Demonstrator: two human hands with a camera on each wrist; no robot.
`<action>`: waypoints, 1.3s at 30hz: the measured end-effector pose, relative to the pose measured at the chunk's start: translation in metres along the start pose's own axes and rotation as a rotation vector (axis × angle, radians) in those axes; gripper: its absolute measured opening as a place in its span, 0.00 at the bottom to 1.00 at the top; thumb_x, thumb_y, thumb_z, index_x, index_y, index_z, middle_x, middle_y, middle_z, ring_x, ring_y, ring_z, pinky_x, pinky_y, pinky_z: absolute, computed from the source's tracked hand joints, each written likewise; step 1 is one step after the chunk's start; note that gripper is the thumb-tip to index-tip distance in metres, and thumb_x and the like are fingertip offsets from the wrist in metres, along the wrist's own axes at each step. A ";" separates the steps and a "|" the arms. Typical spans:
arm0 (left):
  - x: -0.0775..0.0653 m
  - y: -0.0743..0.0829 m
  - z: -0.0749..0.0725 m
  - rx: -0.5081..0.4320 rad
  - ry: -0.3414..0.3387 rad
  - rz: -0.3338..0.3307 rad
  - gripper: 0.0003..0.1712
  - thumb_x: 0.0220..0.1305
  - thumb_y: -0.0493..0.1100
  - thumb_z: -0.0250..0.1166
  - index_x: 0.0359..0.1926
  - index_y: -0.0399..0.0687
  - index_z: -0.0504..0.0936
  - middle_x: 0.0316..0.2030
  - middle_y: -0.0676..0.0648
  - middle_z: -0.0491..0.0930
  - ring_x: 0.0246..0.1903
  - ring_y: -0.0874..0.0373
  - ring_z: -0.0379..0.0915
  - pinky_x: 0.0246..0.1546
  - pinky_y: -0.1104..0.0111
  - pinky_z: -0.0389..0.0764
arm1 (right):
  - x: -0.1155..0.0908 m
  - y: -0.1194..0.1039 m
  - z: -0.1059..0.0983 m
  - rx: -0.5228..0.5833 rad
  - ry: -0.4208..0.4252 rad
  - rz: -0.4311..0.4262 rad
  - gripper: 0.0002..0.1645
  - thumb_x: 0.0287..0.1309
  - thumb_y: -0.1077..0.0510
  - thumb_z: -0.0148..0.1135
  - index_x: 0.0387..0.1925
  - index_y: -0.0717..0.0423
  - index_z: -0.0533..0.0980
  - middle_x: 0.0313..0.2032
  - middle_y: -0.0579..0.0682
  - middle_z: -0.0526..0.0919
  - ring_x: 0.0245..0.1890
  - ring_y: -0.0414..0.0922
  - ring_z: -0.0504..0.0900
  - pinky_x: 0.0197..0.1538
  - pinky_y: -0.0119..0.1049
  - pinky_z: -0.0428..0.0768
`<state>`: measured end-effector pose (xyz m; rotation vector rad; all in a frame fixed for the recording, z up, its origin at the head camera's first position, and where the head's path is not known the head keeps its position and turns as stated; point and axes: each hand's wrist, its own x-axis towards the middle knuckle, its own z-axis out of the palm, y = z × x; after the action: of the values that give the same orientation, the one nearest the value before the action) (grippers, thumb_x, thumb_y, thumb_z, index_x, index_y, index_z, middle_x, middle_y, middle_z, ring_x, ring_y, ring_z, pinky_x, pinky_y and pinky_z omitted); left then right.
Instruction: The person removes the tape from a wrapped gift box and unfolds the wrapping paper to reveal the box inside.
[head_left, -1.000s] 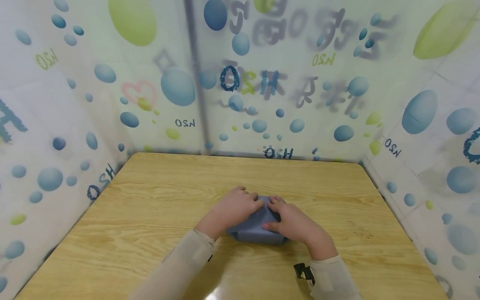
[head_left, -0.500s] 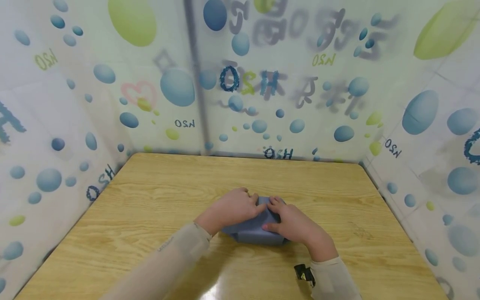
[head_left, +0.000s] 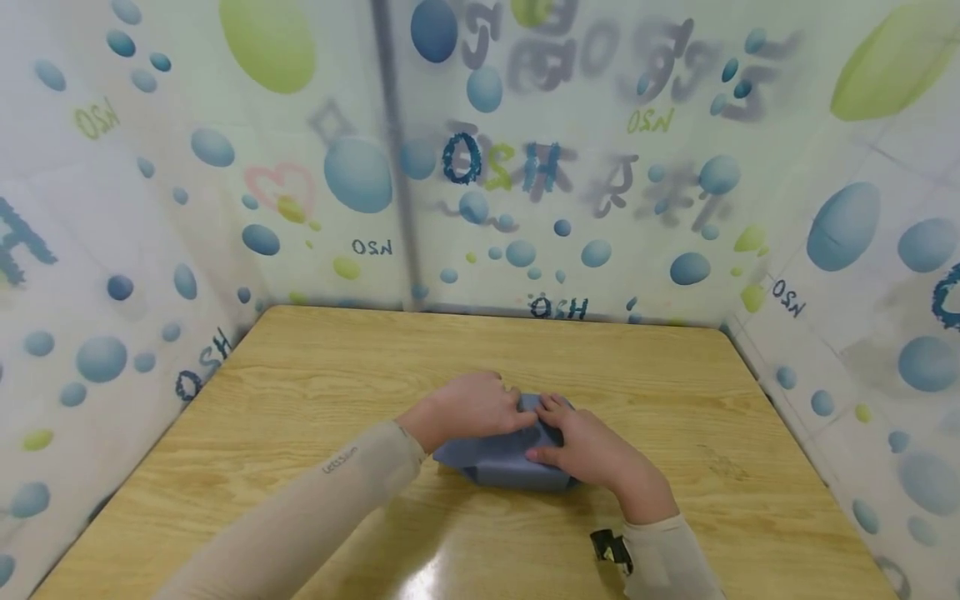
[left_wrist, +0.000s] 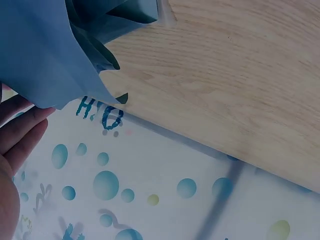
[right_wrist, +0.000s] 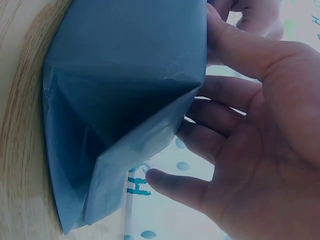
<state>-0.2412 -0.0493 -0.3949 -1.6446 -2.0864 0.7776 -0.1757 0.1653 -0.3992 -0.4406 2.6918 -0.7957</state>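
Note:
A package wrapped in blue-grey paper (head_left: 517, 473) lies on the wooden table, beneath both hands in the head view. My left hand (head_left: 472, 407) lies over its upper left part, thumb stretched toward the right hand. In the left wrist view, its outer fingers (left_wrist: 22, 137) reach out fairly straight at the lower edge of the paper (left_wrist: 37, 55); its other fingertips are hidden. My right hand (head_left: 588, 446) rests on the package's right side with extended fingers. The right wrist view shows an unflattened folded paper end (right_wrist: 100, 140) standing out beside that hand.
The wood-grain table (head_left: 337, 358) stretches around the package, with a wall covering (head_left: 300, 233) printed with bubbles and lettering behind it and on both sides. A small black device (head_left: 611, 550) sits beside the right sleeve.
My left forearm has swung outward and the left hand shifted slightly right over the package. A pointed paper flap now shows at the package's left end. The right hand stays nearly still.

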 end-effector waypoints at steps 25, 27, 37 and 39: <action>-0.004 -0.002 0.007 -0.302 0.045 -0.152 0.11 0.83 0.48 0.57 0.54 0.59 0.85 0.62 0.51 0.87 0.23 0.62 0.81 0.28 0.68 0.82 | 0.000 0.002 -0.001 -0.003 -0.013 -0.013 0.47 0.70 0.44 0.70 0.80 0.59 0.63 0.84 0.62 0.55 0.82 0.63 0.59 0.79 0.62 0.66; -0.005 0.001 0.006 -0.214 0.056 -0.117 0.12 0.84 0.45 0.56 0.57 0.56 0.83 0.68 0.49 0.82 0.15 0.63 0.71 0.26 0.68 0.80 | 0.000 0.002 -0.001 -0.003 -0.013 -0.018 0.47 0.70 0.44 0.70 0.80 0.59 0.63 0.84 0.62 0.55 0.82 0.63 0.59 0.79 0.62 0.66; 0.003 0.004 -0.002 -0.148 -0.165 -0.121 0.24 0.86 0.44 0.50 0.77 0.51 0.70 0.78 0.49 0.71 0.48 0.56 0.89 0.56 0.61 0.88 | 0.001 0.003 -0.002 -0.002 -0.007 -0.023 0.47 0.70 0.45 0.71 0.80 0.59 0.63 0.84 0.62 0.55 0.82 0.64 0.60 0.79 0.62 0.66; 0.008 0.003 0.001 -0.281 -0.205 -0.218 0.23 0.87 0.45 0.49 0.76 0.50 0.70 0.75 0.49 0.74 0.61 0.52 0.84 0.58 0.61 0.87 | 0.001 0.003 -0.002 -0.003 -0.007 -0.022 0.47 0.70 0.45 0.71 0.80 0.59 0.63 0.84 0.62 0.56 0.82 0.63 0.59 0.79 0.61 0.65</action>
<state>-0.2418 -0.0416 -0.3980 -1.4856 -2.5676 0.6267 -0.1778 0.1681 -0.3990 -0.4733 2.6869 -0.7944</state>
